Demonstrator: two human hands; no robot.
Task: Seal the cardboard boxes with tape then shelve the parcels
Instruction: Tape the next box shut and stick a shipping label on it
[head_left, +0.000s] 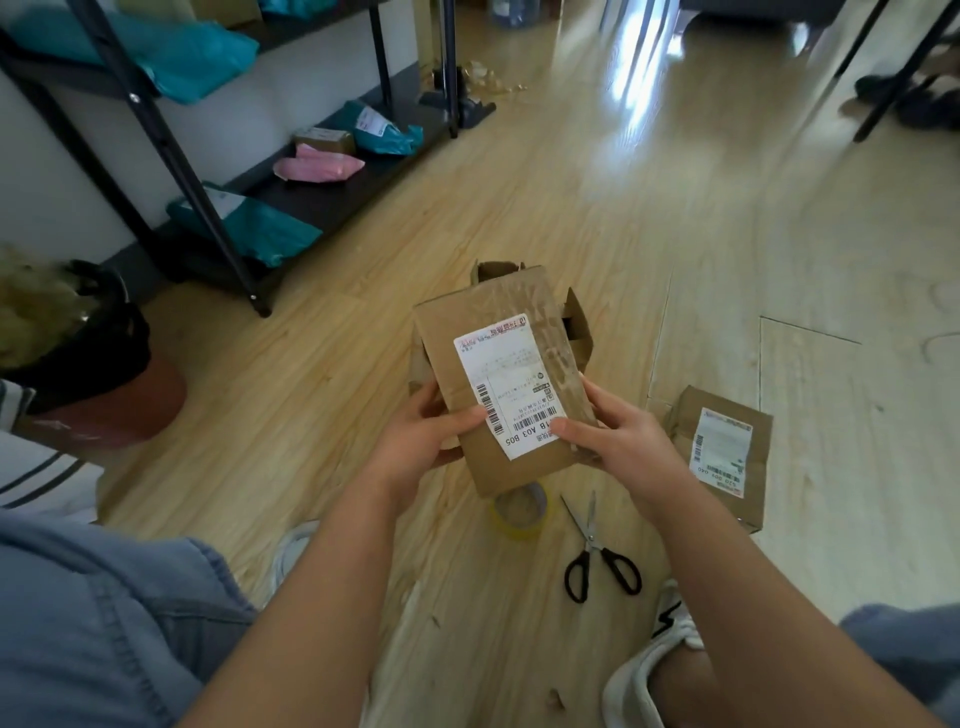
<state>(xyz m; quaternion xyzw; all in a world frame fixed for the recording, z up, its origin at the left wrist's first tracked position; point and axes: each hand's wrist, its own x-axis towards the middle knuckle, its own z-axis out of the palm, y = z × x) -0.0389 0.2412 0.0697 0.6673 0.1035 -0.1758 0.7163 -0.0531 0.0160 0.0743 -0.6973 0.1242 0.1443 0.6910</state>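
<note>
Pinching the cardboard box (447, 338) at its near sides, left hand (421, 436) and right hand (618, 441) are holding it above the floor (649, 218), thumbs on the label. Far flaps are gaping, unsealed. Tape roll (519, 512) and scissors (597, 551) are lying just below, probably staged for reach.

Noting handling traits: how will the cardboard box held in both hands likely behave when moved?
Probably light: the left hand and right hand hold the cardboard box aloft with fingers and thumbs. Its open flaps may flop. The glossy tape on top could feel slick.
</note>
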